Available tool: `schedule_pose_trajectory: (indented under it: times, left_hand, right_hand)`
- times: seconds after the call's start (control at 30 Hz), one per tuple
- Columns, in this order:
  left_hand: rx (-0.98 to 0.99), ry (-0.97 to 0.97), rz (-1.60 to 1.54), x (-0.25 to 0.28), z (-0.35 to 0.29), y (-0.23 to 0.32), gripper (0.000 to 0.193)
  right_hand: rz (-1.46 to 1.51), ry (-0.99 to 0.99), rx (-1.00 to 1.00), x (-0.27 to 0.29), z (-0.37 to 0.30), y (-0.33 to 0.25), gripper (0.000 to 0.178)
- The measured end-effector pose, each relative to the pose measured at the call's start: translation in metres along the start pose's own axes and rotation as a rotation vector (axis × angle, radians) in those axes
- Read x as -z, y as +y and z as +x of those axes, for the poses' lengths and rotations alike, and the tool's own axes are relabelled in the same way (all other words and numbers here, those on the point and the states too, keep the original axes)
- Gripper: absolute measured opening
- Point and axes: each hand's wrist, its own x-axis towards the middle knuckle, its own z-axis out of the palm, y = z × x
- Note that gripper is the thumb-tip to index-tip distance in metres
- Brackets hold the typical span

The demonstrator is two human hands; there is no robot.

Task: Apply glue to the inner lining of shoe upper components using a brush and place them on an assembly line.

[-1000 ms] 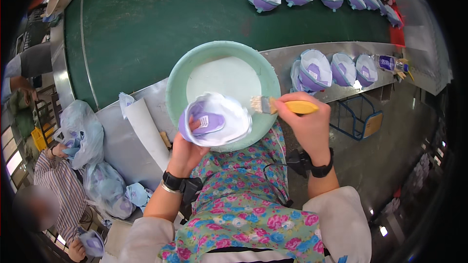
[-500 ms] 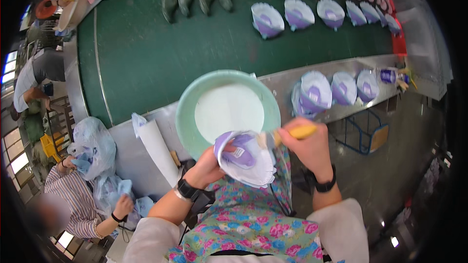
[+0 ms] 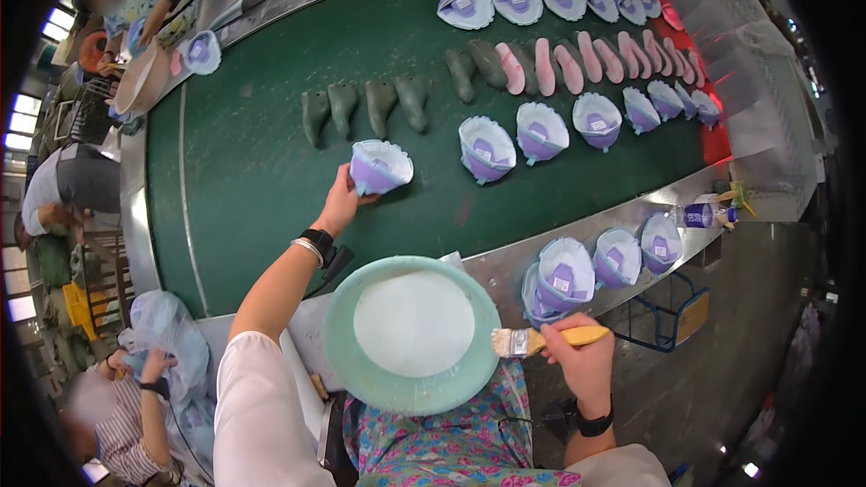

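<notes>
With left hand (image 3: pixel 339 202), gripping one purple-and-white shoe upper (image 3: pixel 382 168) over the green surface (image 3: pixel 253 180), slightly left of frame centre; with right hand (image 3: pixel 583 368), holding a yellow-handled brush (image 3: pixel 518 342) at lower centre-right, near the pale-green basin (image 3: pixel 424 396).

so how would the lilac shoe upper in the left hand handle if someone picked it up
The lilac shoe upper is probably light, since the left hand grips it alone at one side. It looks soft but likely keeps its shape: the rim is thin and uneven, yet it stays open like a cup.
</notes>
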Motion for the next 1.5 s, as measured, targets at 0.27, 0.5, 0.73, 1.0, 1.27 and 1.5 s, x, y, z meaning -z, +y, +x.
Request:
schedule_pose_trajectory:
  times: [0.27,0.5,0.73,1.0,1.27,1.5]
  left_hand:
    - [0.064,0.08,1.032,0.101,-0.1,-0.018,0.036]
    - [0.724,0.607,0.921,0.247,-0.295,-0.038,0.065]
    - [0.631,0.777,0.173,0.228,-0.319,-0.087,0.042]
    - [-0.274,0.911,0.667,0.139,-0.27,0.02,0.012]
    - [-0.056,0.333,0.05,0.011,-0.323,0.112,0.012]
    - [-0.155,-0.429,0.135,-0.004,-0.357,0.124,0.072]
  right_hand:
    - [-0.044,-0.056,-0.038,-0.014,0.001,-0.002,0.01]
    - [-0.044,-0.102,0.392,-0.043,-0.013,-0.019,0.027]
    - [-0.11,-0.33,0.387,-0.094,-0.04,-0.012,0.023]
    - [-0.475,-0.447,0.69,-0.155,-0.068,-0.025,0.015]
    - [-0.699,-0.473,0.988,-0.181,-0.091,-0.004,0.033]
    - [-0.468,-0.72,0.73,-0.133,-0.11,-0.007,0.029]
